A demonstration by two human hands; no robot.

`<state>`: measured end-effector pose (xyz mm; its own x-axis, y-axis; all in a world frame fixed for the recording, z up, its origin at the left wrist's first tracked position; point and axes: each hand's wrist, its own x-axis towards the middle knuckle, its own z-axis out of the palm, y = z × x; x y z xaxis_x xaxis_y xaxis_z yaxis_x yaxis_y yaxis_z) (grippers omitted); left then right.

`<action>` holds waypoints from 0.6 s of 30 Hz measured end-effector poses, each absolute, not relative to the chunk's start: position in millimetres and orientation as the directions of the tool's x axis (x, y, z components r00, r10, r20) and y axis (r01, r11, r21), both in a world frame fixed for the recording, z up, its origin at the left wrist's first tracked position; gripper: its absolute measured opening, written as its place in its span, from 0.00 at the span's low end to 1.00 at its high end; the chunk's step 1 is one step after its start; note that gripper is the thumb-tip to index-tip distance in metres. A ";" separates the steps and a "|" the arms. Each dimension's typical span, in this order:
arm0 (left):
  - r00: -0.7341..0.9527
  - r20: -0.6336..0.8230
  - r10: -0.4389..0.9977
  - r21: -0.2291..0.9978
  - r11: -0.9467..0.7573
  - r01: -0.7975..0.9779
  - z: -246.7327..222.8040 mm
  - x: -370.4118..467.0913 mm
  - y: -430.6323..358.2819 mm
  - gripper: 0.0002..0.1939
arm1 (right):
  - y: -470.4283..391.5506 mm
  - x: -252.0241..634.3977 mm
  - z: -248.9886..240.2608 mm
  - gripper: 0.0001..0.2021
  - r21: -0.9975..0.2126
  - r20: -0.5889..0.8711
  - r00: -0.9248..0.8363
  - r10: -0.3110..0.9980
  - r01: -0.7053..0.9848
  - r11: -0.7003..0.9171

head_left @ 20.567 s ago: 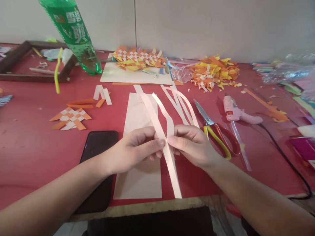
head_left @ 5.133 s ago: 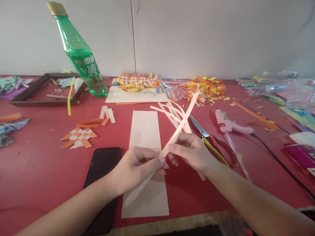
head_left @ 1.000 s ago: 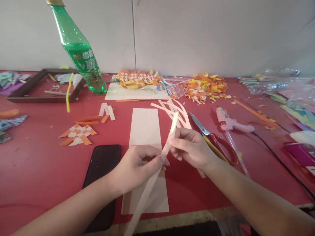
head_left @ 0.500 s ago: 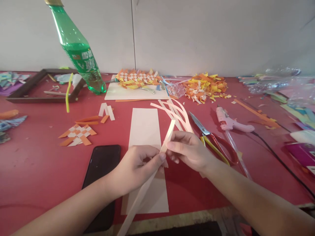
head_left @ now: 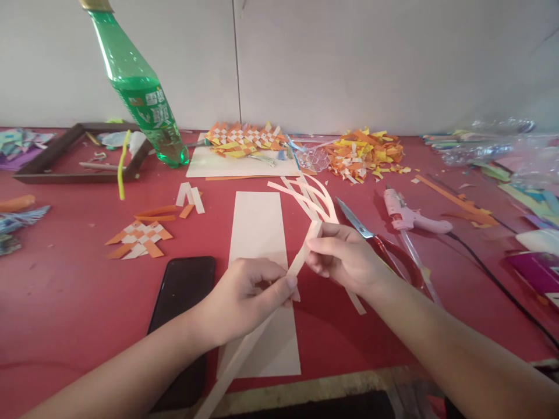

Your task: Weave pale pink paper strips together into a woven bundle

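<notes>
Between both hands runs a long pale paper strip (head_left: 300,260), slanting from upper right down past the table's front edge. My left hand (head_left: 255,299) is closed, pinching the strip between thumb and fingers. My right hand (head_left: 343,253) is closed on the strip's upper end. Under the hands lies a white sheet of paper (head_left: 257,227). Several loose pale strips (head_left: 321,195) curve over the table behind my right hand. Scissors (head_left: 356,220) with red handles lie just right of it, partly hidden by the right hand and forearm.
A black phone (head_left: 181,297) lies beside my left forearm. Farther left is an orange-and-white woven paper piece (head_left: 142,235). A green bottle (head_left: 148,105) leans near a dark frame (head_left: 74,174). Paper scraps (head_left: 364,154) are heaped at the back. A pink glue gun (head_left: 406,218) with a cord lies right.
My right hand has slid up and right to the strip's upper end, away from my left hand, which stays nearly in place. The scissors' yellow part is now mostly covered.
</notes>
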<state>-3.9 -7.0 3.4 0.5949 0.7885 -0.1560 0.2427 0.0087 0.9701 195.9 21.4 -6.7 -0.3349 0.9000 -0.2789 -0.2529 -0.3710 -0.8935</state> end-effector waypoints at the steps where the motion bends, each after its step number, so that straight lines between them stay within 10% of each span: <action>1: 0.596 -0.167 0.785 0.967 0.013 0.254 3.1 -3.8 -7.0 0.18 | 22.2 196.6 -6.1 0.10 -0.898 -0.271 -0.323 0.907 -0.256 -0.359; 18: 0.441 -0.141 0.886 0.976 0.050 0.211 -4.3 -0.6 -5.8 0.15 | 16.5 192.9 -11.2 0.13 -0.958 -0.176 -0.442 0.880 -0.127 -0.255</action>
<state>-0.6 -5.8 -4.3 0.4411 0.8864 -0.1407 0.2109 0.0500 0.9762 192.9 16.5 -11.2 -0.4418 0.8797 -0.1760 -0.1268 -0.2555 -0.9585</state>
